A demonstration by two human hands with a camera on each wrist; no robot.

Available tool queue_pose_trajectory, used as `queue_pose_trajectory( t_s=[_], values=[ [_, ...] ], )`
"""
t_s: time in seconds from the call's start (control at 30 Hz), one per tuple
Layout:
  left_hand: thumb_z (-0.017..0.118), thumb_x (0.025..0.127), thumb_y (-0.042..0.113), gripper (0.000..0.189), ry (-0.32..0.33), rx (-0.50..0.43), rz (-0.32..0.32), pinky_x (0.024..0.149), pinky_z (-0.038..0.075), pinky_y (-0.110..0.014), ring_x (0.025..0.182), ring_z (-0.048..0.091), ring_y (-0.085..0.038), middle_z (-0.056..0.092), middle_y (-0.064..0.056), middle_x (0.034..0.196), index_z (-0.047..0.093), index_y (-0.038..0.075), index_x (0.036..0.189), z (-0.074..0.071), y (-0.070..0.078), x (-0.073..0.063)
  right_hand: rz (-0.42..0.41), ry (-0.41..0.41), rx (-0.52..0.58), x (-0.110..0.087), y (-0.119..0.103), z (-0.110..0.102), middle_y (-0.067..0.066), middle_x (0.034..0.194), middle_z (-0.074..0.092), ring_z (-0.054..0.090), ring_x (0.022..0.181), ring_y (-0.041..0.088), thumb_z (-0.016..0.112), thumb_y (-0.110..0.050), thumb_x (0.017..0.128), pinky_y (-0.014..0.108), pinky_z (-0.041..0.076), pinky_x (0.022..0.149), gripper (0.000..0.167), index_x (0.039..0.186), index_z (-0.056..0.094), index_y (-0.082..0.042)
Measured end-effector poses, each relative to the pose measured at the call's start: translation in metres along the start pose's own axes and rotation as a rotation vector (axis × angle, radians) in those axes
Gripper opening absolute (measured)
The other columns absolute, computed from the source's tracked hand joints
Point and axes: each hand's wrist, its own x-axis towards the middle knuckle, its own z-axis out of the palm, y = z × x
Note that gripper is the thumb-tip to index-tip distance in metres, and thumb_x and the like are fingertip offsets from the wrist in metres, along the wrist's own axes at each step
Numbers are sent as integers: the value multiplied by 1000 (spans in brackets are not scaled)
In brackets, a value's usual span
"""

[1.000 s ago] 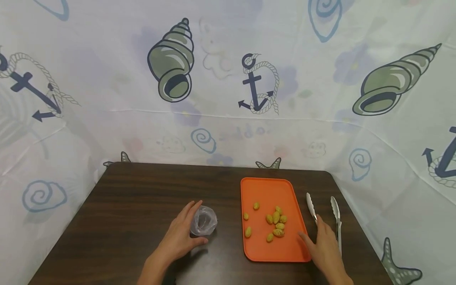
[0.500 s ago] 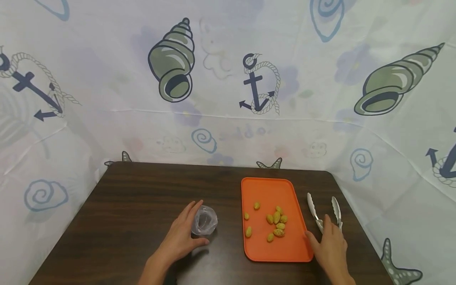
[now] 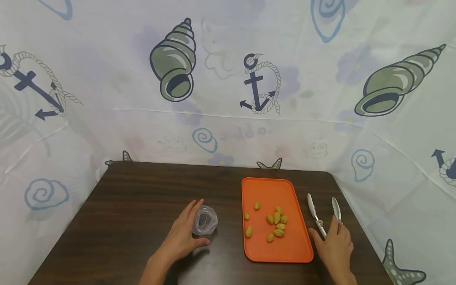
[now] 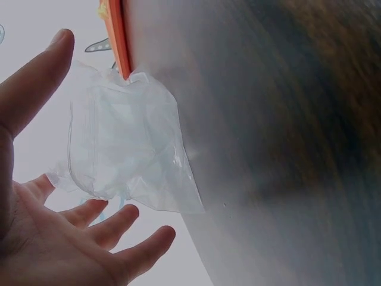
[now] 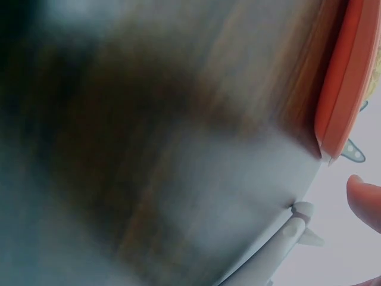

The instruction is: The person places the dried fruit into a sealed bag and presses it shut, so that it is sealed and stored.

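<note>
A clear plastic bag (image 3: 205, 220) stands upright with its mouth up, left of the tray. My left hand (image 3: 183, 233) is spread beside it, thumb and fingers apart; in the left wrist view the bag (image 4: 131, 143) stands beyond the fingers, and contact at one fingertip cannot be told. Metal tongs (image 3: 316, 215) lie spread right of the tray, arms pointing away. My right hand (image 3: 335, 247) hovers over their near part, hiding it. In the right wrist view the thumb (image 5: 366, 202) is apart from the tongs (image 5: 268, 253).
An orange tray (image 3: 263, 253) holds several small yellow-green oval fruits (image 3: 276, 217), some clustered, others near its left edge. The dark wooden table (image 3: 142, 198) backs onto a white cloth (image 3: 228, 134) printed with shells and anchors.
My right hand has moved slightly right, from beside the tray's edge to over the tongs, whose near part shifted a little. The left hand and bag stay put.
</note>
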Motion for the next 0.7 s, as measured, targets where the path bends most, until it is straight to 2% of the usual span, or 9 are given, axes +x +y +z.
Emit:
queue_pose_trajectory(
  t_s=[0.23,0.4,0.5,0.63,0.7],
  values=[
    [96,72,31,125,-20,-19,-13,115,26,-74,156,24,-44,17,-12,173,14,36,166,0,0,-1,-10,65,22,3,1,3,44,142,37,38,127,65,80,-40,89,80,35,92,98,154,24,9],
    [95,74,29,124,-40,-42,-6,115,23,-76,157,19,-44,14,-12,173,13,35,166,-2,1,-3,43,32,24,4,-2,1,48,146,28,39,123,70,78,-40,90,80,38,88,103,156,17,10],
    [95,73,30,124,-34,-40,-2,114,24,-77,157,21,-45,15,-14,173,13,36,166,-3,1,-4,76,-6,27,6,-1,0,50,148,24,39,122,72,76,-41,92,79,38,88,109,159,7,11],
    [96,72,31,124,-24,-35,-7,112,26,-77,154,25,-49,16,-14,173,14,36,166,-2,1,-4,98,-19,36,8,3,2,52,145,27,40,120,72,75,-41,92,78,39,89,115,157,-2,16],
    [96,72,30,124,-28,-38,-11,113,26,-77,155,24,-48,15,-14,173,14,37,165,-1,0,-5,107,-21,46,8,5,4,54,140,30,40,119,73,76,-40,91,78,39,91,116,154,-1,21]
  ],
)
